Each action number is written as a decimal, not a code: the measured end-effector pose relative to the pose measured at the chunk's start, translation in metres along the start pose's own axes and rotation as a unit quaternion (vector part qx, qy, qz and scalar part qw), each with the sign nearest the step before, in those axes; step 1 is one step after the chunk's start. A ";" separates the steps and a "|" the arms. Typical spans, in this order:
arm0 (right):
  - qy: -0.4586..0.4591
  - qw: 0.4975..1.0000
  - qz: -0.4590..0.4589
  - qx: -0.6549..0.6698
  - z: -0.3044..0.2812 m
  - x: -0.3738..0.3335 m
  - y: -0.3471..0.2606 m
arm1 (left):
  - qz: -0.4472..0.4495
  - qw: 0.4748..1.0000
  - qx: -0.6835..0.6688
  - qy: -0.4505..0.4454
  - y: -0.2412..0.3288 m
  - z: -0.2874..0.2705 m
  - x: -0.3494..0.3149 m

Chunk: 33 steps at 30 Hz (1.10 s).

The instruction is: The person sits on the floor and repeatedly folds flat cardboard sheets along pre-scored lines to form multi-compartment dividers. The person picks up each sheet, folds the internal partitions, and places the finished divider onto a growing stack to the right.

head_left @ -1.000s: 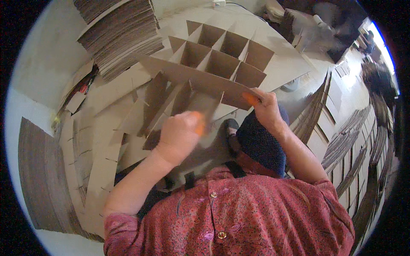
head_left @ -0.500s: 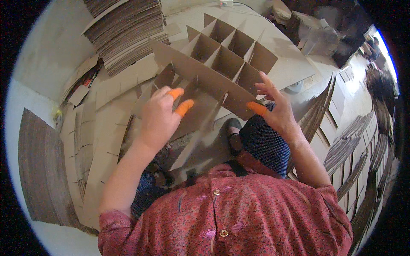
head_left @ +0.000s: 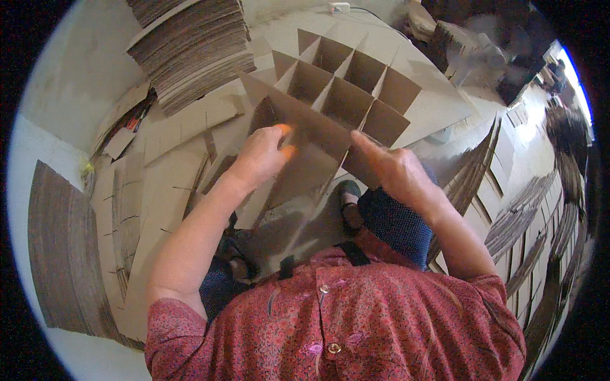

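Note:
A brown cardboard divider grid (head_left: pixel 346 101), made of slotted strips crossing each other, stands in front of me with its cells facing up. A long cross strip (head_left: pixel 311 124) forms its near side, and more strips reach from it toward my body. My left hand (head_left: pixel 260 155) is at the near left of the grid, its orange-covered thumb and forefinger blurred beside a strip; whether they grip it is unclear. My right hand (head_left: pixel 400 174) is closed at the right part of the long strip, its forefinger along the top edge near a slot. Its thumb is hidden.
The grid rests on a pale board (head_left: pixel 432 108). Tall stacks of cardboard (head_left: pixel 190 54) stand at the back left, with another stack (head_left: pixel 60 254) at far left. Slotted sheets (head_left: pixel 149 216) lie on the left; rows of cardboard pieces (head_left: pixel 518 209) fill the right.
My right hand has moved left and closed in on the long strip, its spread fingers drawn together. My left hand has shifted slightly right. The near part of the grid has shifted a little rightward.

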State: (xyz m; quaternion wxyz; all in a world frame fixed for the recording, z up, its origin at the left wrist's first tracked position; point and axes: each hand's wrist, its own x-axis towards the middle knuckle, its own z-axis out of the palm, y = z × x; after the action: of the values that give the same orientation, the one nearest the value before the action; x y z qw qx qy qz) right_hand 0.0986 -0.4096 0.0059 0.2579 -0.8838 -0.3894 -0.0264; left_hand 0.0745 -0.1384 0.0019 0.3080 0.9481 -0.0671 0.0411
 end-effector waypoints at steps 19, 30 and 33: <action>0.065 0.996 0.062 -0.030 0.019 0.033 0.042 | -0.107 0.899 0.373 0.202 -0.229 -0.024 0.023; 0.124 0.988 0.048 -0.080 0.021 0.040 0.035 | -0.253 0.957 -0.049 0.135 -0.228 -0.093 0.022; 0.209 0.975 -0.025 -0.072 0.015 0.048 0.014 | -0.223 0.948 -0.099 0.204 -0.226 -0.106 0.002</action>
State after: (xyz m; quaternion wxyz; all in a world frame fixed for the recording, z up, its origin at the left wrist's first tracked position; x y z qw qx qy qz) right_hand 0.1396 -0.3776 -0.0011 0.2682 -0.8653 -0.3455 -0.2450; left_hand 0.1076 0.1052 -0.0434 0.4085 0.8751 0.2065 0.1569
